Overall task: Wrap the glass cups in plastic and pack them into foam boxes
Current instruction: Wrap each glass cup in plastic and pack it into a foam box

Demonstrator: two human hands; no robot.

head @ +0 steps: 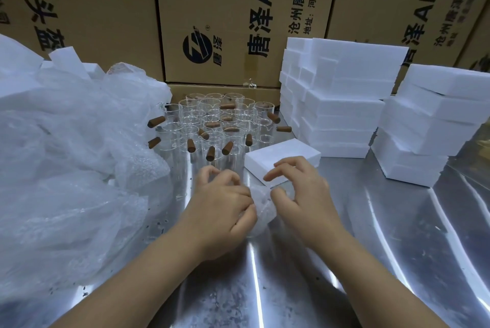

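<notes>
A glass cup wrapped in bubble plastic [261, 211] lies on the metal table between my hands. My left hand [222, 203] grips its left side with curled fingers. My right hand [299, 192] touches its right end, thumb on the plastic and fingers spread above. Just behind sits a single white foam box [283, 159], lid shut. Several clear glass cups [212, 126] with brown wooden handles stand grouped at the back centre.
A large heap of bubble plastic [66, 163] fills the left side. Stacks of white foam boxes [336, 105] stand at the back right, with another stack of foam boxes [429, 126] further right. Printed cardboard cartons [238, 17] wall off the back. The shiny steel table [371, 248] spreads to the right.
</notes>
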